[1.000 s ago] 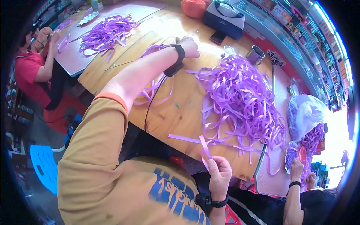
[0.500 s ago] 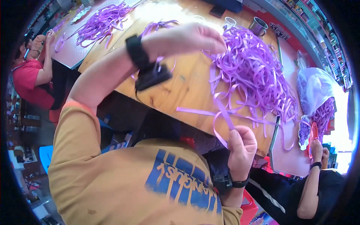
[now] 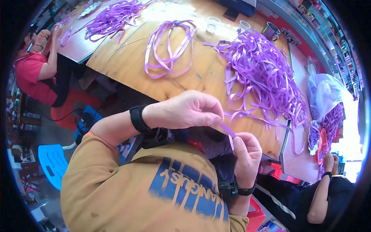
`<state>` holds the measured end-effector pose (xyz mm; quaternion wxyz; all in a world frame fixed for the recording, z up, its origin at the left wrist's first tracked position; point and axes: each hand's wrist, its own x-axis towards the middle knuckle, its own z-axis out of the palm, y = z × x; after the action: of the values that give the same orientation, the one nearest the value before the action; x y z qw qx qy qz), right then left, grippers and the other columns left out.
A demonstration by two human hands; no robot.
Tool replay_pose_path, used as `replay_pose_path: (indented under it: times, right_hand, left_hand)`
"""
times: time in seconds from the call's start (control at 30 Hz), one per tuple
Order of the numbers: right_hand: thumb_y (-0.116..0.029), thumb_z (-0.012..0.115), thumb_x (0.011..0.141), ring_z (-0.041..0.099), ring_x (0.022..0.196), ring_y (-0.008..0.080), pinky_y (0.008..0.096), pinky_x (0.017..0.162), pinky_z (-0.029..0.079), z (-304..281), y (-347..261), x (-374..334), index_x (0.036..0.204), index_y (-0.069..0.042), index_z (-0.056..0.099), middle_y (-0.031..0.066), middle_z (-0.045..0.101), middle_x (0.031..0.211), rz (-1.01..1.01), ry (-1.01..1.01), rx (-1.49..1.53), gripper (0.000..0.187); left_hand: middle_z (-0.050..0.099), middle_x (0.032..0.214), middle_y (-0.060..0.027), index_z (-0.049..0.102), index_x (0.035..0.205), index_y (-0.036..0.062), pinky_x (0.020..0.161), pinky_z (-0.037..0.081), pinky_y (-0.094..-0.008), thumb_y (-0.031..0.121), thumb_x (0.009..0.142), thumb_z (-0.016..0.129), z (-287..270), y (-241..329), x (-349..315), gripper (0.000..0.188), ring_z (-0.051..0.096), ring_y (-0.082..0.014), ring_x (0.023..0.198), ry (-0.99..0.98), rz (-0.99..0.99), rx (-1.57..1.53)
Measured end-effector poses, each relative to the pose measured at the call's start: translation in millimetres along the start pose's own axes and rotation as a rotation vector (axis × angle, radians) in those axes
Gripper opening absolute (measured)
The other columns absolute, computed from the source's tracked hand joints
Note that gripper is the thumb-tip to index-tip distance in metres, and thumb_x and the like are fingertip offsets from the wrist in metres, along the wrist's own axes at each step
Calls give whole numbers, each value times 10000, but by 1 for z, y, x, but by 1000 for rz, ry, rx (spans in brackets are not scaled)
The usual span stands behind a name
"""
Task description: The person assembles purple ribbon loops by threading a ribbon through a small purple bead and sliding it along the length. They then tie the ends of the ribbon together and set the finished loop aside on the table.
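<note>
A second ago the left hand [image 3: 187, 110] was far out over the table [image 3: 210, 77]; now it is back close to the right hand [image 3: 247, 156]. The left thumb and fingers are curled in and seem to pinch the purple ribbon [image 3: 228, 130], but the tips are hard to see. The right hand pinches it too, thumb on a bent finger. A short bit of it runs between the hands, by the table's near edge. The ribbon loops [image 3: 153, 48], partly hidden before, now show as long ovals, flat and shiny. The ribbon pile [image 3: 266, 73] is curly and messy, on smooth yellow-brown wood near a round metal mug [image 3: 271, 31]
</note>
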<state>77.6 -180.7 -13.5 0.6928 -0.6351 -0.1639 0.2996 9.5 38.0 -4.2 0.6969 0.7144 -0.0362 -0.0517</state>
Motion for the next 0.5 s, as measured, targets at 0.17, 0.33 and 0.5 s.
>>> replay_pose_path:
  times: [0.17, 0.33, 0.5]
  right_hand:
    - [-80, 567, 875, 514, 796, 73, 177, 689, 408, 22, -13, 6, 1147, -13, 473, 18, 557, 901, -23, -68, 2, 295]
    - [6, 570, 857, 537, 873, 92, 213, 813, 428, 35, -18, 5, 1162, -11, 433, 41, 540, 967, -95, -156, 42, 334]
    - [24, 643, 792, 551, 710, 109, 228, 641, 455, 34, -11, 11, 948, 6, 569, 54, 580, 823, -356, -69, -350, 173]
  left_hand:
    - [589, 880, 5, 593, 965, 8, 753, 433, -215, 139, 893, 572, 4, 2, -4, 151, 531, -52, 835, 47, 52, -177]
    - [576, 886, -9, 573, 979, 13, 740, 441, -219, 136, 887, 584, 11, 7, -7, 153, 531, -60, 827, 82, 143, -130]
    - [574, 868, -17, 567, 969, 15, 723, 447, -225, 100, 874, 599, 11, 0, -10, 132, 534, -63, 816, 97, 188, -138]
